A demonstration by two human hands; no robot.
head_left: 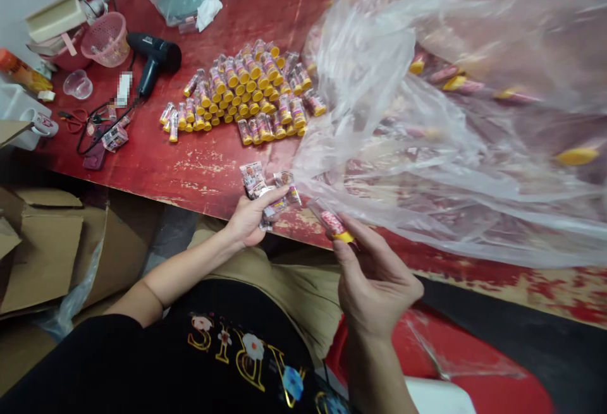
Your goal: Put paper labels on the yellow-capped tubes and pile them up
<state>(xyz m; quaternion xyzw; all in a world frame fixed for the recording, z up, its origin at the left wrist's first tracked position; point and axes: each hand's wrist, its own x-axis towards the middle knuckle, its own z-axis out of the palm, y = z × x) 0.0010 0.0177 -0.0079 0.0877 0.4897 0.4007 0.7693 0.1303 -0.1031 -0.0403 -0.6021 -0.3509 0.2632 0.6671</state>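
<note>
Between the thumb and fingers of my right hand is a small clear tube with a yellow cap and pink contents, its clear end tilted up and left. My left hand is closed around several printed plastic sleeves, thumb laid across them. One sleeve sticks out past the thumb towards the tube, and a gap separates the two. Beyond both hands, a stack of yellow-capped tubes lies on the red table, most caps facing me.
A large clear plastic bag holding more tubes covers the table's right side. At the left are a black hair dryer, a pink basket, a mug and red-handled pliers. Cardboard boxes stand below the table's left edge.
</note>
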